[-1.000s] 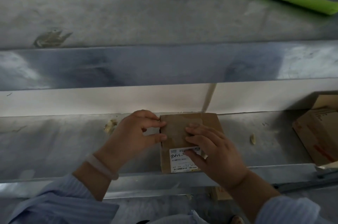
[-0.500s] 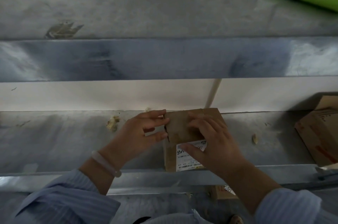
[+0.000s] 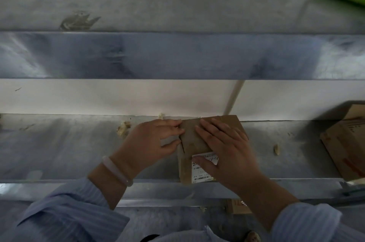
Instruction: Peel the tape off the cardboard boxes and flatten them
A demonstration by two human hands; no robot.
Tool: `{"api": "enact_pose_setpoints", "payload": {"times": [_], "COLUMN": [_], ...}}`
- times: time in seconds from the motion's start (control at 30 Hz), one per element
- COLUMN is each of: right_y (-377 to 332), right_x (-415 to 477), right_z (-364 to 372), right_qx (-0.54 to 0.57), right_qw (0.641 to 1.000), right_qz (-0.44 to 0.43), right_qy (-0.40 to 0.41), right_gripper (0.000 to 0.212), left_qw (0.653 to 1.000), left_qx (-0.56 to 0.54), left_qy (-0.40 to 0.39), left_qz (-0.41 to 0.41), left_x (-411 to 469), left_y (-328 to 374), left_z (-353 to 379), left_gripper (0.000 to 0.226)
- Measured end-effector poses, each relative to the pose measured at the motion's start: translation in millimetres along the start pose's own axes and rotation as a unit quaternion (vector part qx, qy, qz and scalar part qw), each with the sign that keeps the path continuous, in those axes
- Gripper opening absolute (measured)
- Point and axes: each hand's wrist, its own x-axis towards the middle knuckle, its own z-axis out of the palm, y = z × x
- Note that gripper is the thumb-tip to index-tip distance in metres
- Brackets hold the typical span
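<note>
centre frame: right hand [image 3: 227,152] presses flat, fingers straight, on the box [image 3: 190,136]; left hand [image 3: 150,141] fingertips touch its left edge, pinch unclear.

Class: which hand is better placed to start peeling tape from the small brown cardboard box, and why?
Probably the left hand: its fingertips touch the small brown cardboard box at its left edge, beside a slit, while the right hand lies flat on top, steadying it.
</note>
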Motion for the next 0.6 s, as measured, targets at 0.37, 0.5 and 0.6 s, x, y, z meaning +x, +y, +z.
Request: {"api": "enact_pose_setpoints", "payload": {"times": [0.37,0.5,0.6], "right_y": [1,1,-1], "right_x": [0,-1,-3], "right_z": [2,1,2], "right_qx": [0.003,-0.003,-0.015], "right_qw": [1.000,1.000,1.000], "right_qz": [0.008,0.006,0.005], "right_qy": [0.013,0.023,0.020], "right_gripper": [0.064,0.063,0.059], "left_qw": [0.988,0.998,0.997], "left_qx": [0.139,0.042,-0.027], "left_qy": [0.038,0.042,0.052], "left_qz": [0.048,0.002,-0.051], "left_x": [-5,-4,-4], "left_y": [17,19,16], "left_z": [15,23,28], "left_gripper": [0.016,0.019,0.015]}}
